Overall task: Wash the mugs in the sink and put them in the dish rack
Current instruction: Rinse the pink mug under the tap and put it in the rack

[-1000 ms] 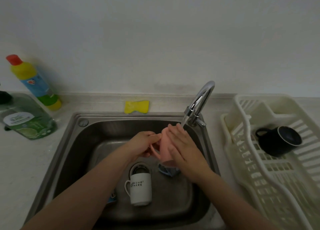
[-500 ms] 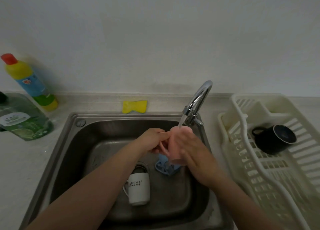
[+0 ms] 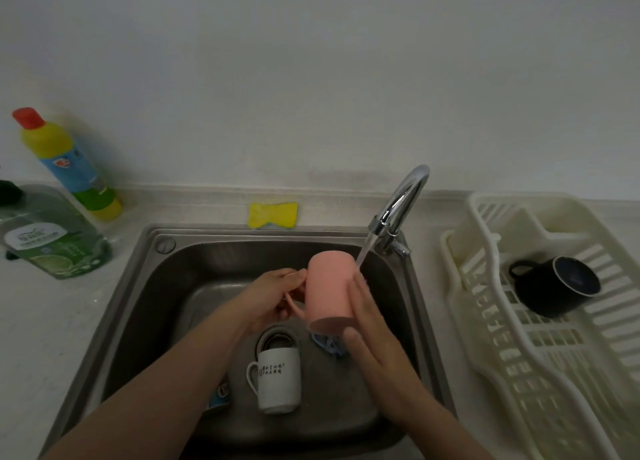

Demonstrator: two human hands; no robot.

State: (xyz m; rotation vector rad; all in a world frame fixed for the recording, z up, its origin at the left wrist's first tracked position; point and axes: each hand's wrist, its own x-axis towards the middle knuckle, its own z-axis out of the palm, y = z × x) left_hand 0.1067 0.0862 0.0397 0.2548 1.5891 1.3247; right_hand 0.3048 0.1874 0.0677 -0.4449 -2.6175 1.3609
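Observation:
A pink mug (image 3: 329,289) is held upside down over the steel sink (image 3: 145,286), just under the running tap (image 3: 398,210). My left hand (image 3: 273,296) grips its handle. My right hand (image 3: 367,324) lies flat against the mug's right side with straight fingers. A white mug (image 3: 278,381) with dark lettering lies on the sink floor below, over the drain. A black mug (image 3: 554,286) lies on its side in the cream dish rack (image 3: 519,373) at the right.
A blue item (image 3: 329,347) lies on the sink floor under the pink mug. A yellow sponge (image 3: 273,214) sits behind the sink. A yellow bottle with a red cap (image 3: 65,165) and a green soap bottle (image 3: 48,237) stand on the counter at left.
The pink mug has come clear of my right hand's cover and stands more upright, bottom up. My right hand slid lower along its side. The water now falls past its right edge.

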